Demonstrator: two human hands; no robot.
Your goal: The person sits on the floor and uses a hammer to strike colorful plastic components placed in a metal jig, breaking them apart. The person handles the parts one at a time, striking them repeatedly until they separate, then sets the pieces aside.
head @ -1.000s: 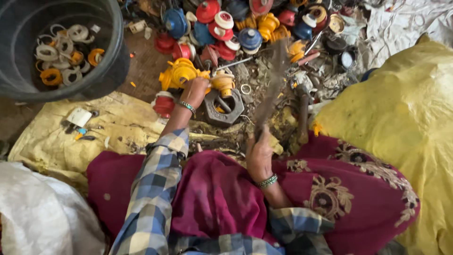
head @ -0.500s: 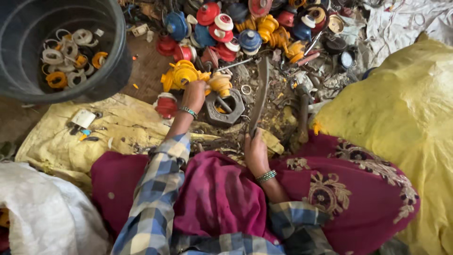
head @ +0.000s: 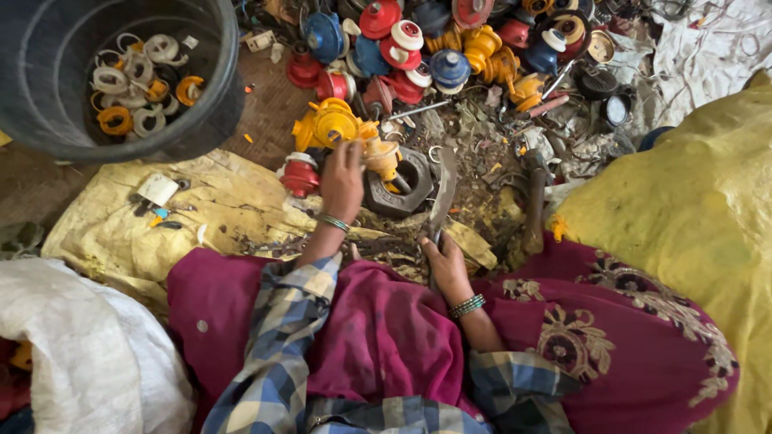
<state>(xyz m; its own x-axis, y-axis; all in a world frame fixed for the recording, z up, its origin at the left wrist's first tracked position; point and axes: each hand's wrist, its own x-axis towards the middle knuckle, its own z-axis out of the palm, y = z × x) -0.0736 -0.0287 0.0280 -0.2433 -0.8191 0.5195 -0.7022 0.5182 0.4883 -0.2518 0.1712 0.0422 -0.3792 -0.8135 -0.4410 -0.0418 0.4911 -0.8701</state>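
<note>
Left hand (head: pixel 342 181) is out over the heap, fingers curled around a small yellow plastic part (head: pixel 379 157), pressing it onto the big dark metal nut (head: pixel 400 183) that lies on the ground just in front of the knees. Right hand (head: pixel 446 265) is low and close to the body, fingers wrapped tight round the handle of a flat metal blade (head: pixel 443 197), and the blade runs up from the fist with its tip just to the right of the nut, near the yellow part but not clearly touching it. Green bangles (head: pixel 467 305) on the right wrist, a thinner band on the left. Just beyond the left hand sits a bigger yellow fitting (head: pixel 328 124), and a red one (head: pixel 299 175) lies right beside the hand on its left. Further back, a jumble of red, blue and yellow parts (head: pixel 434 40). Up in the left corner, a black tub (head: pixel 213 104) with white and orange rings in the bottom. A dusty yellow sack (head: pixel 121 225) is spread under the work, and a fuller yellow sack (head: pixel 691 209) bulges on the right.
</note>
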